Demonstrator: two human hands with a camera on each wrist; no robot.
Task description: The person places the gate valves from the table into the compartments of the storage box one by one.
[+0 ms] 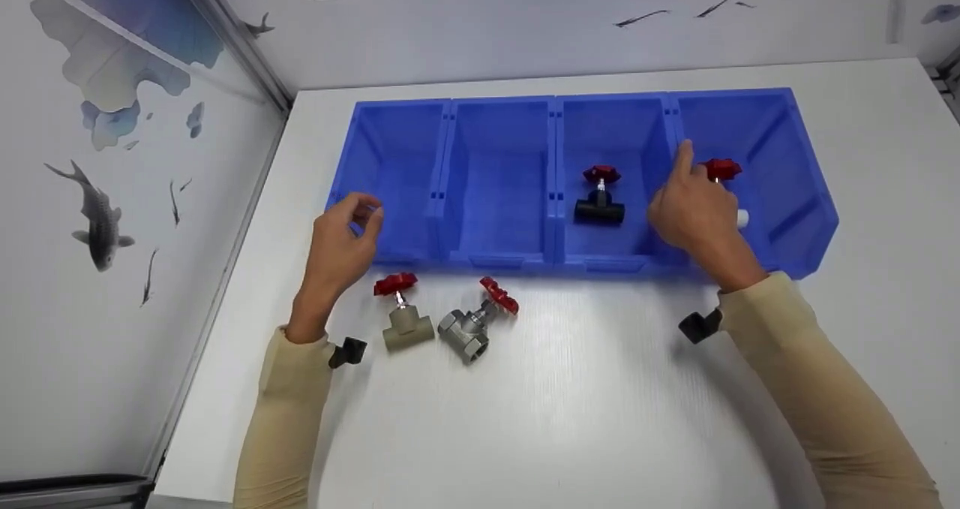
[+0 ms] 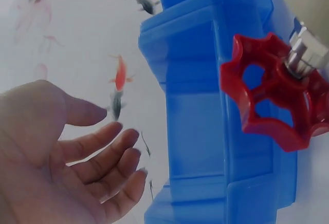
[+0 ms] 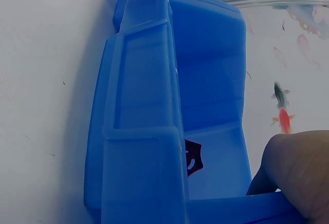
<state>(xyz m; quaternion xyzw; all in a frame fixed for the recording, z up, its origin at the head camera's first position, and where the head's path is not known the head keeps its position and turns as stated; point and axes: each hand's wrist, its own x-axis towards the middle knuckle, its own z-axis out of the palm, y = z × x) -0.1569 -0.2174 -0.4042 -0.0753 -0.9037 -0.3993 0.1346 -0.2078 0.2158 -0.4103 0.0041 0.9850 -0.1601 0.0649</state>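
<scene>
Your left hand (image 1: 341,245) is hovering, fingers apart; your right hand (image 1: 696,209), grip unclear, should be clearing the bin divider (image 1: 670,137).

Through my cameras, I am seeing bins (image 1: 499,194) that are looking like smooth plastic, shining a little. The red wheel (image 2: 280,85) is gleaming, all glossy. The silver valve (image 1: 466,331) is looking like shiny metal, but the tan valve's body (image 1: 406,326) is looking dull. The table (image 1: 570,389) is shining, and the sleeves (image 1: 289,396) are looking like dull, wrinkly cloth.
</scene>
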